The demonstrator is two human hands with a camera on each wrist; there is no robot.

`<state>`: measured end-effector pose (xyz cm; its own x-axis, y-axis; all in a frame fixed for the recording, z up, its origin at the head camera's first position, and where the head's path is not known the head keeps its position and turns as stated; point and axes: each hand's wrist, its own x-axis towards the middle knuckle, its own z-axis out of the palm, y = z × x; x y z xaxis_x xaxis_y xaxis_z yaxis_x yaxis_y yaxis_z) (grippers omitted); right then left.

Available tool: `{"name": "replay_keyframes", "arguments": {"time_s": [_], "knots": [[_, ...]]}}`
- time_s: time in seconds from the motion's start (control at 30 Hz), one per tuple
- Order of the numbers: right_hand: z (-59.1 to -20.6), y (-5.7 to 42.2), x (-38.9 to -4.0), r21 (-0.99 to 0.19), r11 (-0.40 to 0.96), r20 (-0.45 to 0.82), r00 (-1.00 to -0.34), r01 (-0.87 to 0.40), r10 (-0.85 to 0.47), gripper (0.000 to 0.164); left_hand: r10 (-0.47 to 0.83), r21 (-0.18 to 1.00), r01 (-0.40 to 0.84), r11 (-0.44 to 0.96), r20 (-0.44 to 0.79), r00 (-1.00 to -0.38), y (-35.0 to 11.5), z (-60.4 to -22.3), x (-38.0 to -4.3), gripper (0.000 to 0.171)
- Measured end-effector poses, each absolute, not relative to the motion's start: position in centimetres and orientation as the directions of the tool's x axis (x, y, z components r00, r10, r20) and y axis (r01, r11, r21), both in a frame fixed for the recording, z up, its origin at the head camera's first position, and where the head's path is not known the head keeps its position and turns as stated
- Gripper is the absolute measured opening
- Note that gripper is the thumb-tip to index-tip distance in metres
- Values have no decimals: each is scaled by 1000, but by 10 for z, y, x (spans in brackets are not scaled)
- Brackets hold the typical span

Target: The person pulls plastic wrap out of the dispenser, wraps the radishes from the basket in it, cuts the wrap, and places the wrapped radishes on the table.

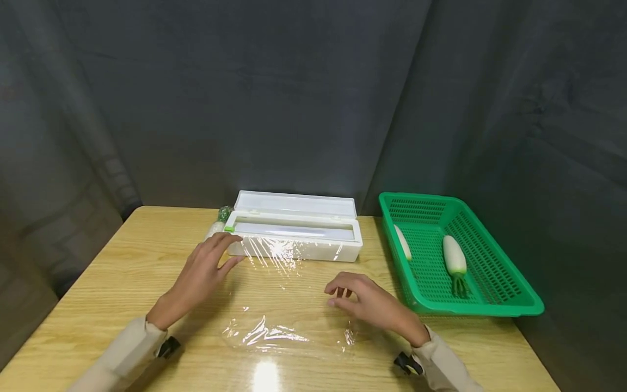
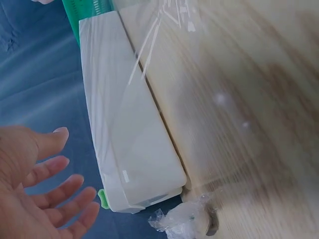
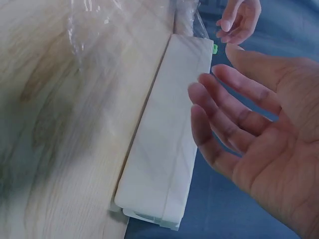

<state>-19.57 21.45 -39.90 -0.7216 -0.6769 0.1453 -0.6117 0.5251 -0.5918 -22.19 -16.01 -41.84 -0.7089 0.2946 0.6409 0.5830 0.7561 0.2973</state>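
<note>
A white cling film dispenser (image 1: 318, 251) stands at the back of the table with its lid (image 1: 296, 203) raised and a roll (image 1: 294, 231) inside. From its front edge a sheet of clear cling film (image 1: 274, 333) spreads over the tabletop, creased and shiny. My left hand (image 1: 196, 275) hovers by the dispenser's front left corner, near the green slider (image 1: 229, 229). In the left wrist view that hand's fingers (image 2: 65, 191) are loosely spread and hold nothing. Over the sheet's right side is my right hand (image 1: 374, 302), its fingers (image 3: 219, 122) softly bent, gripping nothing.
A green basket (image 1: 480, 309) on the right holds two white radishes, one with green stems (image 1: 454, 255), the other (image 1: 403, 242) partly behind the rim. A film-wrapped radish (image 1: 215, 230) lies beyond my left hand. Dark curtains (image 1: 274, 98) hang behind the wooden table (image 1: 122, 256).
</note>
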Motion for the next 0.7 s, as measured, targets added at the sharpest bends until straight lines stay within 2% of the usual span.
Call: {"name": "replay_keyframes", "arguments": {"time_s": [0.13, 0.33, 0.7], "knots": [[-397, 217, -196, -575, 534, 204, -741, -619, -639, 15, 270, 324, 568, 757, 636, -723, -161, -420, -228, 45], [-392, 220, -195, -580, 519, 262, -747, -628, -611, 18, 273, 318, 586, 745, 656, -703, -163, -423, -236, 52], [-382, 230, -196, -543, 553, 315, -764, -631, -563, 21, 223, 335, 543, 770, 657, -721, -165, -426, -243, 52]]}}
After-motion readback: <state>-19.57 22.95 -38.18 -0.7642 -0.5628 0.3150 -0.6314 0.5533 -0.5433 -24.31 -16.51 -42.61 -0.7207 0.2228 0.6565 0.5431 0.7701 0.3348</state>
